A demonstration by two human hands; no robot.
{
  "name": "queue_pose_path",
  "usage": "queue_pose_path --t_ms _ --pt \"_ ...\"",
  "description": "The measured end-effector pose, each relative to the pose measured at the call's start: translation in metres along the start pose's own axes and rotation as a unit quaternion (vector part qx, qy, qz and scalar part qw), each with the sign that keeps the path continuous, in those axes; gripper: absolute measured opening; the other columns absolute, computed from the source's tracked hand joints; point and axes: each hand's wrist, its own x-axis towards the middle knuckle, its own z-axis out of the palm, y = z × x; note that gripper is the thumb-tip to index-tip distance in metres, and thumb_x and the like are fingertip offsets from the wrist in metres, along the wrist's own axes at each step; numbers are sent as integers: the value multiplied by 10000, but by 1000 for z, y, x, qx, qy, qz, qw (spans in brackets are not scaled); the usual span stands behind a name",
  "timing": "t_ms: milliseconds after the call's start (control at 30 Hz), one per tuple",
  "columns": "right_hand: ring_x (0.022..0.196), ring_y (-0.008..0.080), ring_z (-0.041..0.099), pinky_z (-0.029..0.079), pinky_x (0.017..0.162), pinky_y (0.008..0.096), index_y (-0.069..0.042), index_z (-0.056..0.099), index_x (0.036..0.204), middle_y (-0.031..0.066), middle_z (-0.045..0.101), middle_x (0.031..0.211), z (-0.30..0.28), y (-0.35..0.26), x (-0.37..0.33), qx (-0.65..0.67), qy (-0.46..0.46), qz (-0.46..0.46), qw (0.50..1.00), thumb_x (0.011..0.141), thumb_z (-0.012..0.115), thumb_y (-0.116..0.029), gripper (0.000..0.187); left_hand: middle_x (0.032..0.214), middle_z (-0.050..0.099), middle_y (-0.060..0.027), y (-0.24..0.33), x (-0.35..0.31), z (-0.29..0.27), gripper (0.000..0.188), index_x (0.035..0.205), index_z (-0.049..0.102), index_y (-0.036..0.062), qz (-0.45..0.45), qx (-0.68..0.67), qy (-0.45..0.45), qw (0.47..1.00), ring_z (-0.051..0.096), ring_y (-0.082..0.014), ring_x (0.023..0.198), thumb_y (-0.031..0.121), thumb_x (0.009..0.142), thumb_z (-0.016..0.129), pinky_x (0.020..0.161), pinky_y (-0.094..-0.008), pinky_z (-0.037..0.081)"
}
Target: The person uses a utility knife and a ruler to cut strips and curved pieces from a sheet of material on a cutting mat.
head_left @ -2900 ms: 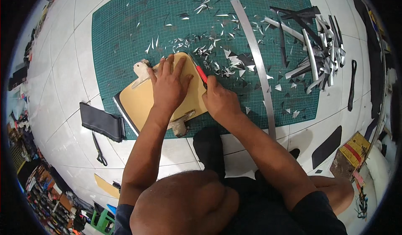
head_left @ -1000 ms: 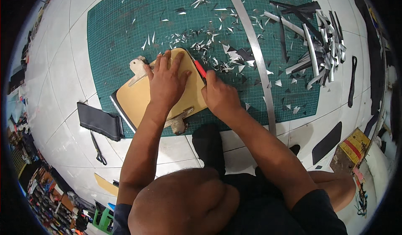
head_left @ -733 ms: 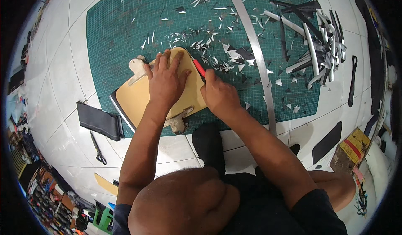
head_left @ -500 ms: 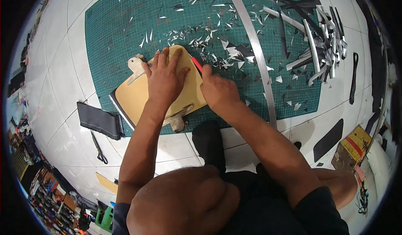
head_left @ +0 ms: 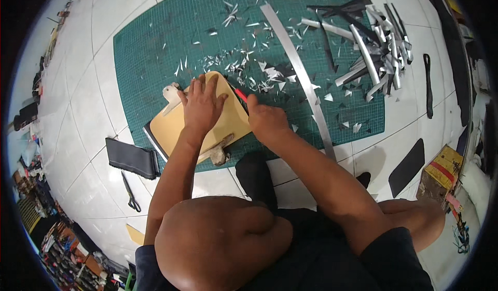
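Observation:
A tan board (head_left: 234, 116) with rounded corners lies at a slant on the green cutting mat. Dark sheet material (head_left: 155, 142) shows beneath its left edge. One metal clip (head_left: 171, 93) grips the board's upper left side, and a second clip (head_left: 220, 156) its lower side. My left hand (head_left: 201, 108) lies flat on the board, fingers spread, pressing it. In my right hand (head_left: 267, 123) is a red-handled cutter (head_left: 240, 94), held along the board's right edge. Its blade end is too small to make out clearly.
On the green mat (head_left: 140, 52) lie a long metal ruler (head_left: 296, 63), small scraps and a pile of black and silver strips (head_left: 381, 52). Folded dark fabric (head_left: 130, 157), scissors (head_left: 130, 191) and a black panel (head_left: 407, 167) rest on the tiles.
The whole view has shifted slightly. Against the board, both hands and the cutter have hardly moved.

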Motion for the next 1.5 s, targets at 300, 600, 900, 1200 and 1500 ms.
queue_pose_path --t_ms 300,600,900,1200,1500 --pt "800 399 688 541 731 513 -46 418 1080 212 682 829 -10 1 -11 -10 -4 5 1000 912 460 -150 202 1481 353 -220 -10 -14 34 581 1463 397 163 23 -10 119 993 271 -435 1398 397 942 506 1109 -676 73" --pt "869 377 697 559 746 467 -47 441 1092 229 687 918 -1 -17 11 -12 -16 39 999 928 449 -150 194 1512 321 -193 -11 -13 44 597 1473 386 183 15 -14 125 992 221 -406 1429 456 945 450 1130 -658 -2" --pt "744 382 695 566 655 465 -45 447 1053 219 674 844 0 -1 12 -17 53 -19 998 897 498 -152 195 1505 325 -203 -11 -10 44 605 1469 395 174 13 -7 128 992 235 -409 1423 454 937 462 1122 -668 -1" --pt "748 370 702 575 642 453 -44 441 1049 205 665 813 7 0 12 -13 63 -26 998 886 529 -153 215 1486 343 -221 -11 -12 47 614 1469 396 161 19 -15 130 991 246 -416 1413 444 929 468 1119 -668 1" --pt "765 375 695 551 684 485 -38 417 1042 204 683 772 -6 -4 6 28 -17 -10 999 897 492 -123 183 1486 335 -227 -10 -12 44 585 1433 430 101 25 -10 135 991 244 -428 1406 421 944 459 1110 -664 26"
